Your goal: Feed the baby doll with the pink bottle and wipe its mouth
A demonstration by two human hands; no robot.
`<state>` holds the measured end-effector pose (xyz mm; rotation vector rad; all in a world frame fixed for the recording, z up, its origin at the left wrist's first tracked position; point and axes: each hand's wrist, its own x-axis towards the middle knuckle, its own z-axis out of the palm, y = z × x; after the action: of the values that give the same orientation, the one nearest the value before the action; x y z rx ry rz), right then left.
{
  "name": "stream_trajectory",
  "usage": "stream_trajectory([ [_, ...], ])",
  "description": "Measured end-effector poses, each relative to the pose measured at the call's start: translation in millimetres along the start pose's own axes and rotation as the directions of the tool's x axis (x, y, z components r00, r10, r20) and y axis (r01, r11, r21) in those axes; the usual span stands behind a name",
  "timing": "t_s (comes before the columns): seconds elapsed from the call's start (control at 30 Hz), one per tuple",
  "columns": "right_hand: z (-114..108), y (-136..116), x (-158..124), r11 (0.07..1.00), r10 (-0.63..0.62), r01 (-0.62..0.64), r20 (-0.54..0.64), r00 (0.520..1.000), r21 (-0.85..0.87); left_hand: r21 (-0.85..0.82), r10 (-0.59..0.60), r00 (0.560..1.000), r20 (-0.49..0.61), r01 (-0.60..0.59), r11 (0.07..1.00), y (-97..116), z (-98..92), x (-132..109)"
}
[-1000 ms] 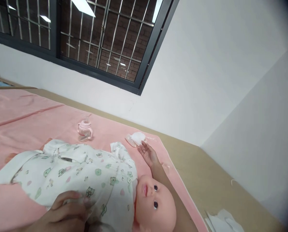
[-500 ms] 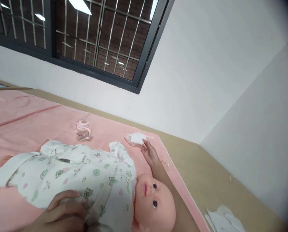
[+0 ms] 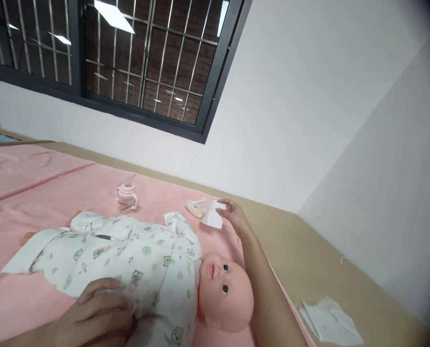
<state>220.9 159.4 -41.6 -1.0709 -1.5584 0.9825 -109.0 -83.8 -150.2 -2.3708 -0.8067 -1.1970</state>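
A baby doll [image 3: 227, 294] in white printed clothes [image 3: 146, 260] lies face up on a pink blanket [image 3: 48, 193]. My left hand [image 3: 101, 308] rests on the clothes at the doll's near side, its fingers curled; whatever is under the fingertips is hidden. Beyond the doll's head, my right hand [image 3: 232, 212] pinches a white sheet [image 3: 213, 215] between thumb and fingers, lifted by its right edge. Just left of the sheet lies a small clear packet [image 3: 196, 207].
A pink-handled bottle [image 3: 127, 196] stands beyond the doll's body. Crumpled white tissues [image 3: 332, 323] lie on the tan surface [image 3: 294, 250] at the lower right. Behind are a white wall [image 3: 265, 120] and a barred window [image 3: 142, 58].
My right hand has closed on the white sheet and moved slightly right, drawing it off the clear packet. My left hand stays on the clothes. The view has shifted slightly.
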Motion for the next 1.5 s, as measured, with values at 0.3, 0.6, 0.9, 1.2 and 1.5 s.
stream_trajectory([
  [0.3,14,-95,-61,0.974,-0.168,0.192,0.190,0.967,-0.120,-0.047,0.130,0.991,0.032,-0.128,0.991,0,-32.5,85],
  [0.6,28,-137,-103,0.930,-0.359,0.362,0.353,0.864,0.057,-0.204,-0.448,0.844,0.294,0.513,0.834,-18,-16.2,186],
  [0.9,33,-137,-108,0.962,-0.274,0.258,0.327,0.904,0.092,-0.467,-0.425,0.872,0.244,0.490,0.736,-3,-16.8,195],
  [1.2,36,-104,-77,0.982,-0.188,0.182,0.281,0.941,0.048,-0.619,-0.655,0.678,0.333,0.681,0.391,-8,-21.9,190],
  [1.5,6,17,-22,0.986,0.125,-0.122,-0.013,0.992,0.109,-0.456,-0.431,0.638,0.638,0.764,0.456,8,13.4,183],
])
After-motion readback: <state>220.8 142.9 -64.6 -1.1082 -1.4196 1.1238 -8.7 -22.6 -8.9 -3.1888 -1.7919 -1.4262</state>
